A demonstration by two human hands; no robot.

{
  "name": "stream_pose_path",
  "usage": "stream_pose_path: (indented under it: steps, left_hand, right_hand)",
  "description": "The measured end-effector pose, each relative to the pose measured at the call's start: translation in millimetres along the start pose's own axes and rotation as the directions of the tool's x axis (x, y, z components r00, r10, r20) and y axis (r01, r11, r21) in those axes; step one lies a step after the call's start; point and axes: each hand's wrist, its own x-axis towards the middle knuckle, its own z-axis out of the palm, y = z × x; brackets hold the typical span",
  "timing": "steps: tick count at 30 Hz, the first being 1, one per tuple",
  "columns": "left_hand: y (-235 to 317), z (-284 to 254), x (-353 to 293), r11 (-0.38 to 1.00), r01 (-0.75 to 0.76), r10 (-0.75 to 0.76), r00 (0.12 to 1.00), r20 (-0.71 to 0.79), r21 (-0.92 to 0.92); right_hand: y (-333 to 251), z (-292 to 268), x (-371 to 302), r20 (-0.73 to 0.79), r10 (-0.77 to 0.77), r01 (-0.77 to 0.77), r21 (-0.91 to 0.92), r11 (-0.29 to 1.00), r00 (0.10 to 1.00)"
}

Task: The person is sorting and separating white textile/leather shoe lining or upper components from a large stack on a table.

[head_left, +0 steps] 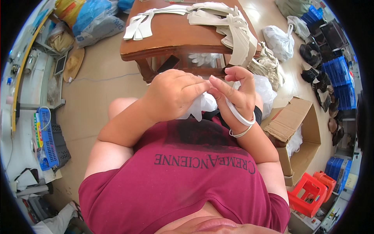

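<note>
My left hand [173, 93] is closed, its fingers bent and pressed together. Its fingertips meet those of my right hand [239, 91] in front of my belly. On the right, thumb and forefinger come together in a pinch while the other fingers stand curled and apart. Whatever sits between the fingertips is too small or hidden to make out. Thin white crumpled material [202, 105] shows just below the hands, over my lap; whether a hand grips it is unclear. A white band [239, 113] and a thinner one circle my right wrist.
Ahead stands a brown wooden table [171, 39] with stacks of flat off-white strips [233, 31], some hanging over its edge. To the right are a white bag [278, 41], an open cardboard box [307, 132] and a red plastic stool [307, 195]. Shelving and a blue basket [47, 138] line the left.
</note>
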Motion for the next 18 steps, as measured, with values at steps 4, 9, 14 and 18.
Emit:
stream_pose_path:
  steps: [4, 9, 14, 18]
  left_hand:
    - [2, -1, -4, 0.993, 0.107, -0.104, 0.993, 0.06, -0.046]
    - [14, 7, -4, 0.641, 0.56, -0.536, 0.816, 0.217, -0.525]
    - [16, 11, -4, 0.326, 0.648, -0.672, 0.671, 0.314, -0.688]
    - [12, 13, -7, 0.585, 0.568, -0.586, 0.789, 0.183, -0.579]
  right_hand:
    - [-5, 0, 4, -0.008, 0.074, -0.074, -0.037, 0.997, 0.997]
    - [6, 3, -4, -0.089, -0.123, 0.116, -0.073, 0.991, 0.988]
    - [9, 4, -4, -0.029, -0.242, 0.24, -0.075, 0.968, 0.97]
    - [7, 4, -2, 0.007, -0.2, 0.199, -0.098, 0.975, 0.98]
